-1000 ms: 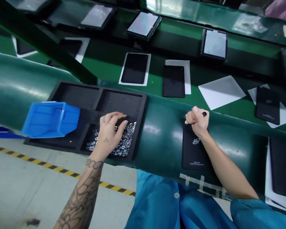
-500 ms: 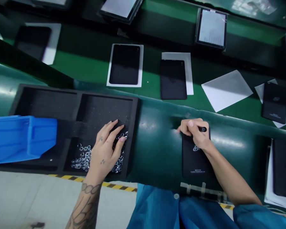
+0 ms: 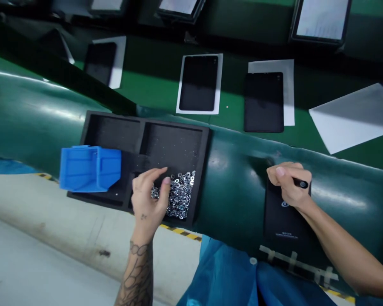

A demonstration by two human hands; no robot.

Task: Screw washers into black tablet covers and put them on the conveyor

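Washers: small flat metal rings, shiny, in a loose heap in the near-right compartment of the foam tray; the walls likely keep them from scattering.
Foam tray: black, matte and soft-looking, a rectangle with four recesses; both far recesses hold only a few specks.
Left hand: hovers over the near-right compartment with fingers curled and thumb close to the fingertips, right at the heap's left edge; can't tell if a washer is pinched.
Blue bin: hard plastic, ribbed, sits tilted over the tray's near-left corner, probably propped on the rim.
Surface: dark green, glossy, looks bowed in this view; carries the tray.
Right hand: well right of the tray, closed in a fist around a black tool; only the tool's round end shows.
Tablet: right of the tray under the right hand, black matte back up with a pale logo; probably steadied by the hand's weight.
Tape marks: pale strips at the tablet's near edge, on the side away from the tray's far rim; likely a placement guide.
Belt tablets: beyond the tray, flat dark slabs on white sheets; the sheets probably guard them from scuffs.
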